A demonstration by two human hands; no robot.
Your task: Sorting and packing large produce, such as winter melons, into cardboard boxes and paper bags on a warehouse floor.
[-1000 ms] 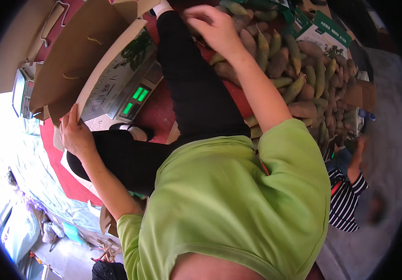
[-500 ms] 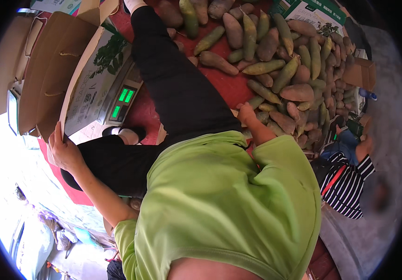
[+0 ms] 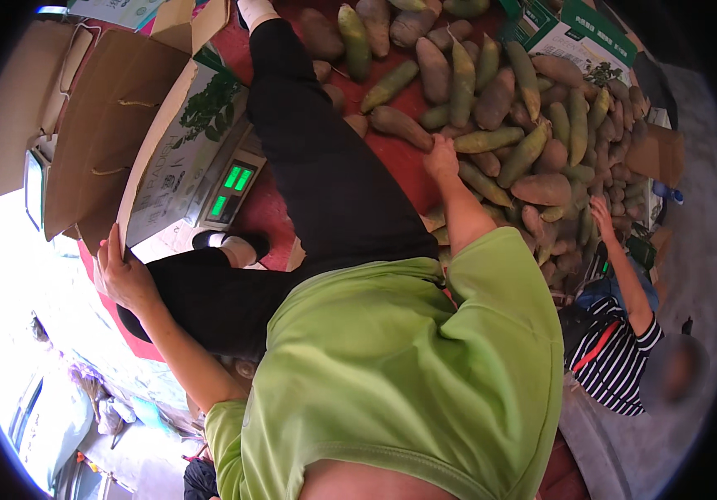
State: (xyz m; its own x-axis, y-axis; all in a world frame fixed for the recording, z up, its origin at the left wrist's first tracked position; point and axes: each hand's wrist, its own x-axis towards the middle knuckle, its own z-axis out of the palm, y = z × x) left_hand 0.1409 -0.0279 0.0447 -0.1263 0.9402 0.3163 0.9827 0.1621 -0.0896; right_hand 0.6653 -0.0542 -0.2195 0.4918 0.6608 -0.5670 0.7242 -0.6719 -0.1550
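My left hand (image 3: 123,273) grips the near edge of an open cardboard box (image 3: 146,179), thumb and fingers on either side of its wall. The box has a pale printed side with dark leaves and stands tilted by a scale (image 3: 229,193) with lit green digits. Out in front, my right hand (image 3: 442,160) has its bent fingers on the ends of two radishes, where a muddy brown radish (image 3: 400,125) and a green radish (image 3: 488,140) nearly meet. Its fingertips are partly hidden. Both radishes lie on a red surface (image 3: 396,158) at the edge of a big heap.
Several green and brown radishes (image 3: 542,190) are piled to my right. A green-and-white carton (image 3: 571,37) stands behind them. At the far right, another person in a striped shirt (image 3: 612,371) stretches a hand (image 3: 601,218) over the heap. My extended black-trousered leg (image 3: 325,150) lies between box and heap.
My right hand has moved forward from the near edge of the heap to the two radish ends. My left hand stays on the box. The other person's arm has risen toward the heap.
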